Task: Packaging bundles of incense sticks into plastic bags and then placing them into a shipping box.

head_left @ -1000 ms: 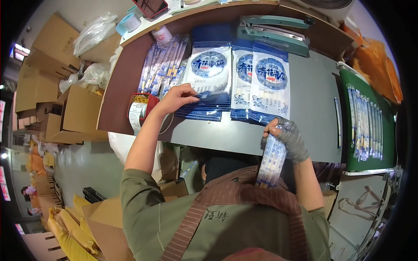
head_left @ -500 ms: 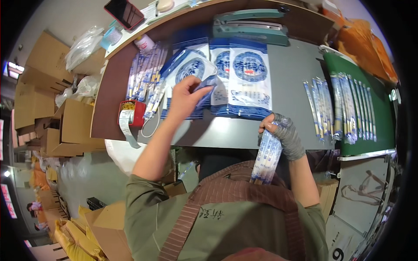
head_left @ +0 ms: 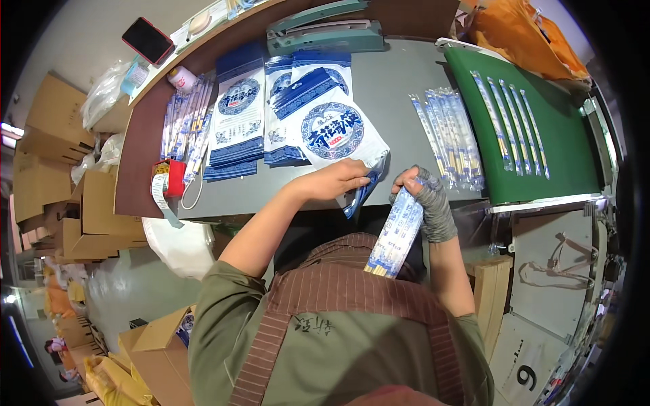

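Note:
My left hand (head_left: 338, 181) is closed on the near end of a blue-and-white printed plastic bag (head_left: 332, 128), which lies tilted over other flat bags. That end is folded up and bunched at my fingers. Just right of it, my right hand (head_left: 428, 208), in a grey wrap with bare fingertips, grips a bundle of wrapped chopsticks (head_left: 396, 233). The bundle slants down toward my apron, its wrappers white and blue. A stack of similar bags (head_left: 237, 108) lies to the left, with more bags (head_left: 279, 145) partly under the held one.
More wrapped chopsticks lie in a pile (head_left: 452, 139) right of the bags, in a row on a green board (head_left: 555, 155), and at the far left (head_left: 183, 122). A green heat sealer (head_left: 328, 37) stands at the back. A red tape dispenser (head_left: 175, 177) sits at the left edge.
My left hand has drawn a bag off the bags toward me and to the right, close to my right hand. My right hand still holds the chopsticks. The view has shifted right.

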`<state>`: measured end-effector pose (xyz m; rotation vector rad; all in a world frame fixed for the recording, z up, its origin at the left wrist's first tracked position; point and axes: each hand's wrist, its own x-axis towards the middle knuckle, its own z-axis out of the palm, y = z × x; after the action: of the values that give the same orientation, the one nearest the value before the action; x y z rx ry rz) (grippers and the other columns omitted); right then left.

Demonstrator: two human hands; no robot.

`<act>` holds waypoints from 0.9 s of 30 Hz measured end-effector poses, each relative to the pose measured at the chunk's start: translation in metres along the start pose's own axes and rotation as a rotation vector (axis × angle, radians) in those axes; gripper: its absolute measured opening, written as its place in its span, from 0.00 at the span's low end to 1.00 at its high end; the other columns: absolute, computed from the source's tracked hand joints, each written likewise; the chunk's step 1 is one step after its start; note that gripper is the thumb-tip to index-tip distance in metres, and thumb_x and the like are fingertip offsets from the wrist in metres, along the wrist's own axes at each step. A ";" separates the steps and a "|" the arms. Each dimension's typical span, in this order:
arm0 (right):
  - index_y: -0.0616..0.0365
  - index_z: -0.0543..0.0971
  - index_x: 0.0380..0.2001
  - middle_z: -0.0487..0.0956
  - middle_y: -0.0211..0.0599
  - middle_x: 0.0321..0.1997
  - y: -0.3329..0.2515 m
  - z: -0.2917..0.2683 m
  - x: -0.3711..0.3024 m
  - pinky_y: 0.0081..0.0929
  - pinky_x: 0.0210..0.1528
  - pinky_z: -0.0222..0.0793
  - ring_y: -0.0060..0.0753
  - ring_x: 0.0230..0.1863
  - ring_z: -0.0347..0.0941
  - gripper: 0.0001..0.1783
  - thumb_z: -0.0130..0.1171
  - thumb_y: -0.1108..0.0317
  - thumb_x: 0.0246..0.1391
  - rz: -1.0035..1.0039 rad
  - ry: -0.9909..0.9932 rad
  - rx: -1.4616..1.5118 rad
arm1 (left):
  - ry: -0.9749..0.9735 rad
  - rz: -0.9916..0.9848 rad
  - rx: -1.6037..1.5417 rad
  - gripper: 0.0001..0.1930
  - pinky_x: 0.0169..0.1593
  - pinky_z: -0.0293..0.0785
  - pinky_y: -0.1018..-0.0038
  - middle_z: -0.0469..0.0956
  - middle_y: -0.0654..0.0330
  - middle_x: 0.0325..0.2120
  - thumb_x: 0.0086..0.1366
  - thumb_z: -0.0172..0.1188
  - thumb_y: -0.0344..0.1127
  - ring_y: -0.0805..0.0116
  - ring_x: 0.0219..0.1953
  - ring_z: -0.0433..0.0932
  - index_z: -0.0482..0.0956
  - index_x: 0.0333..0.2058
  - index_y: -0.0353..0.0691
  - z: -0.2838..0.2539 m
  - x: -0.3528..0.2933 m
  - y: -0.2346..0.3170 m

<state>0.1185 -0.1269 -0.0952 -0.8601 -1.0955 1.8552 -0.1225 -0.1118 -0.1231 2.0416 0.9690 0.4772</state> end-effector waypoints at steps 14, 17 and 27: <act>0.61 0.77 0.30 0.79 0.37 0.31 0.027 0.030 0.036 0.23 0.38 0.71 0.26 0.32 0.74 0.12 0.59 0.61 0.52 -0.065 -0.270 -0.012 | 0.470 -0.226 -0.092 0.04 0.31 0.68 0.63 0.75 0.49 0.23 0.57 0.58 0.28 0.50 0.27 0.75 0.74 0.28 0.34 0.025 -0.003 0.015; 0.62 0.78 0.31 0.80 0.36 0.31 0.056 0.023 0.057 0.26 0.39 0.70 0.27 0.33 0.75 0.12 0.59 0.62 0.53 -0.105 -0.191 -0.232 | 0.497 -0.300 -0.015 0.06 0.29 0.67 0.69 0.73 0.52 0.19 0.63 0.54 0.31 0.61 0.24 0.74 0.73 0.30 0.33 0.018 -0.011 0.005; 0.60 0.68 0.54 0.79 0.45 0.37 0.087 0.029 -0.020 0.33 0.41 0.70 0.39 0.38 0.75 0.31 0.62 0.54 0.51 -0.342 0.018 -1.106 | 0.476 0.180 0.545 0.12 0.34 0.72 0.63 0.72 0.54 0.27 0.51 0.58 0.29 0.53 0.32 0.74 0.73 0.36 0.35 0.035 -0.038 0.083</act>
<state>0.0779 -0.1819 -0.1595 -1.1523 -2.1386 0.8586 -0.0859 -0.1907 -0.0776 2.5817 1.3066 0.9025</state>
